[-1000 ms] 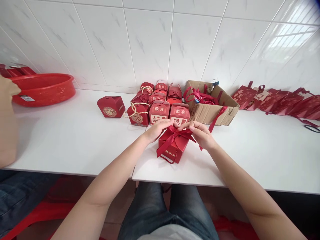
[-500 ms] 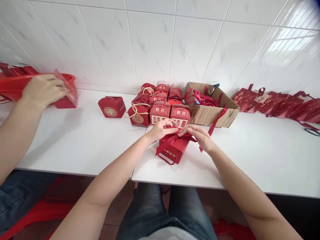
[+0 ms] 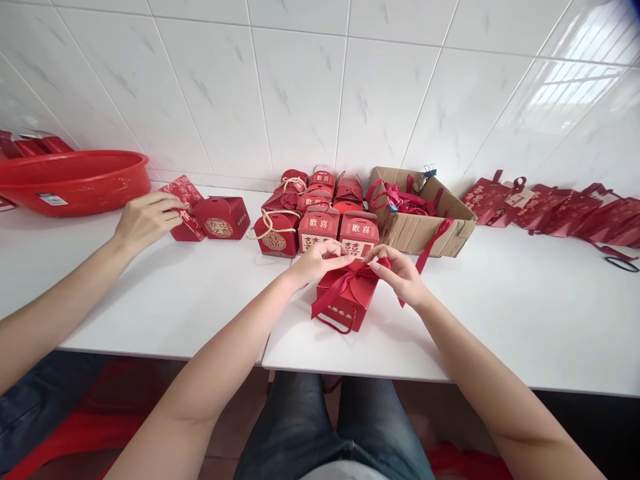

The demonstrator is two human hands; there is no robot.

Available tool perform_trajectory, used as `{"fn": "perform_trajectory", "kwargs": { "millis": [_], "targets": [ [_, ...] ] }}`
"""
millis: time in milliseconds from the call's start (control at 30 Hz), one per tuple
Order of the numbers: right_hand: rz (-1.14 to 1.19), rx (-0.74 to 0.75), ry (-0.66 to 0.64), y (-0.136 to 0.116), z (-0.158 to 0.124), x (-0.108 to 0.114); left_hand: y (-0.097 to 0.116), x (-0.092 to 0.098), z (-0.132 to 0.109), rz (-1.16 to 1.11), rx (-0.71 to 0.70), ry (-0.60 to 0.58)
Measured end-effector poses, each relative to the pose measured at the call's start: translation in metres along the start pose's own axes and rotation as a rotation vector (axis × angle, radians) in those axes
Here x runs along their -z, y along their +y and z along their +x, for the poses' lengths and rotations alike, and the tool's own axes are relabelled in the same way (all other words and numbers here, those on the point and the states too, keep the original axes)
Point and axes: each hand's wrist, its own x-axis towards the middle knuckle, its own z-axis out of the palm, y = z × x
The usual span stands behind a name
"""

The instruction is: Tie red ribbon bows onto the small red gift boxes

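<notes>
A red gift box [image 3: 345, 307] with a cord handle rests near the table's front edge. Dark red ribbon [image 3: 334, 292] forms a bow on its top, one tail hanging toward the front left. My left hand [image 3: 325, 261] pinches the left part of the bow between thumb and fingers. On the other side, my right hand [image 3: 397, 272] pinches the bow's right loop. Fingers partly hide the knot. Just behind stand boxes with gold-and-white labels, among them a red box [image 3: 359, 230] close to my fingertips.
A cardboard box [image 3: 425, 235] of ribbons stands behind right, one ribbon over its edge. Red bags [image 3: 543, 207] line the wall at right, near black-handled scissors [image 3: 621, 264]. At left, a co-worker's hand [image 3: 147, 219] holds a patterned red box [image 3: 186, 193] beside a red basket [image 3: 90, 193].
The co-worker's hand has carried the patterned box rightward from the basket to beside the gold-medallion box. My hands stay at the bow, my right fingers now pinching its loop higher up.
</notes>
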Motion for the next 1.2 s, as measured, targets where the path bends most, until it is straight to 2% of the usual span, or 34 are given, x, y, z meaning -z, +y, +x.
{"fn": "perform_trajectory", "kwargs": {
  "millis": [133,233,400,533,633,833,1000,1133,1200],
  "targets": [
    [0.081,-0.019,0.026,0.001,0.002,0.0,0.004,-0.001,-0.002,-0.027,-0.031,-0.012],
    [0.191,-0.051,0.039,0.003,0.003,0.001,0.009,-0.002,-0.005,0.008,-0.086,0.03],
    [0.27,-0.109,0.053,0.003,0.004,0.0,0.013,-0.011,-0.012,0.39,-0.235,0.086],
    [0.285,-0.151,0.091,-0.001,0.004,-0.002,0.01,-0.016,-0.013,0.509,-0.272,0.105],
    [0.259,-0.199,0.125,-0.002,0.004,-0.003,0.007,-0.014,-0.011,0.493,-0.251,0.095],
    [0.185,-0.239,0.135,0.001,0.005,-0.004,0.006,-0.01,-0.008,0.402,-0.122,0.001],
    [0.103,-0.189,0.168,0.0,0.008,-0.003,0.01,-0.011,-0.008,0.348,-0.111,-0.056],
    [0.133,-0.19,0.221,0.003,0.01,0.0,0.01,-0.012,-0.008,0.315,-0.105,-0.088],
    [0.164,-0.206,0.205,0.006,0.011,0.003,0.009,-0.011,-0.008,0.288,-0.111,-0.095]
  ]
}}
